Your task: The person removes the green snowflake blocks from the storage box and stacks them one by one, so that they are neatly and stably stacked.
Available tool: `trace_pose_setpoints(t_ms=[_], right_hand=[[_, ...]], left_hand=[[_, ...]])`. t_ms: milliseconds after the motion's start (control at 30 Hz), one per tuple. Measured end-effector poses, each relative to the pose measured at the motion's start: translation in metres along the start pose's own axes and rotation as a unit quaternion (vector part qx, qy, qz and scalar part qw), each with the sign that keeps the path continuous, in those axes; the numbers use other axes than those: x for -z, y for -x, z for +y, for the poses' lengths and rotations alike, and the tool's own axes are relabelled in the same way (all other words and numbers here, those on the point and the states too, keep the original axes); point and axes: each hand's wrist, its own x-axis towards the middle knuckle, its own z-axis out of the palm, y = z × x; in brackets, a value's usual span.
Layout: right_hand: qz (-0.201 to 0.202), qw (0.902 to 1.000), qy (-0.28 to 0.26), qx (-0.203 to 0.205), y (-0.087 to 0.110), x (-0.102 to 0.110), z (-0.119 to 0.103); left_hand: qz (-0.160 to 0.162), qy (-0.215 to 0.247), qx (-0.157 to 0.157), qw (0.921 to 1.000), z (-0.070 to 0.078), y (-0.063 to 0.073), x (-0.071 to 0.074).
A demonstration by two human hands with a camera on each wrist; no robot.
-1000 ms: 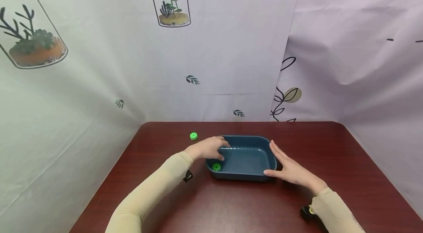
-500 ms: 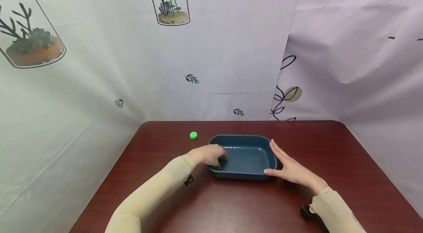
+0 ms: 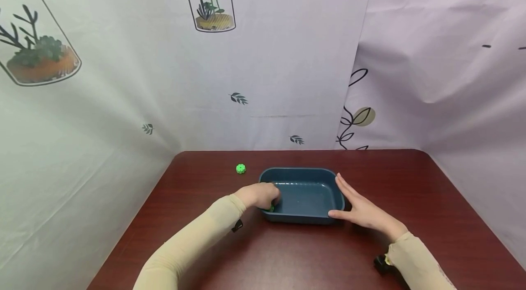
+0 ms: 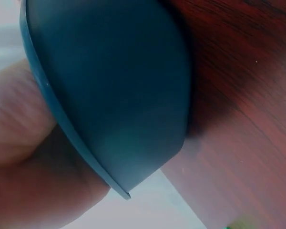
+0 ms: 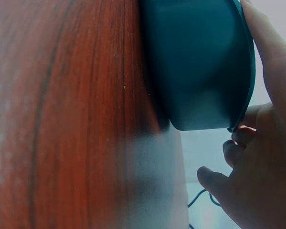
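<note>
A dark blue rectangular dish (image 3: pixel 306 219) with rounded corners stands on the table. My left hand (image 3: pixel 260 195) reaches over its left end, fingers curled down inside, and pinches a small green notched disc (image 3: pixel 270 208) near the front left corner. Most of that disc is covered by the hand. In the left wrist view, the dish wall (image 4: pixel 119 90) hides the fingertips of this hand (image 4: pixel 19 133). My right hand (image 3: pixel 361 210) lies against the right end of the dish with fingers straight and spread, its thumb at the front corner of the rim and fingertips at the back.
Another bright green notched piece (image 3: pixel 240 169) lies on the dark red-brown table (image 3: pixel 312 258), behind and left of the dish. A printed cloth backdrop (image 3: pixel 287 52) rises along the back and sides of the table.
My left hand has lowered from above the dish's left end to the green disc in its front corner, and its fingers have closed in. My right hand has stayed at the rim.
</note>
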Motion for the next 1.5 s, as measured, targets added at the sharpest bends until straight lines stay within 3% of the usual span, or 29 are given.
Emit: trace_pose_setpoints(t_ms=[400,867,1000,1200,1500], right_hand=[[0.0,1.0,-0.004,0.0,0.001,0.001,-0.001],[0.004,0.9999,-0.001,0.011,0.001,0.001,0.001],[0.003,0.9999,-0.004,0.009,0.001,0.0,0.001],[0.002,1.0,-0.003,0.008,0.0,0.001,0.002],[0.002,1.0,0.0,0.002,0.001,0.0,0.001]], left_hand=[[0.003,0.005,-0.011,0.9999,-0.001,0.0,-0.001],[0.017,0.022,-0.055,0.9981,-0.006,0.008,0.005],[0.061,0.019,-0.087,0.9942,-0.009,0.011,0.008],[0.152,0.038,-0.133,0.9787,-0.011,0.016,0.017],[0.228,0.065,-0.159,0.9585,-0.007,0.024,0.034]])
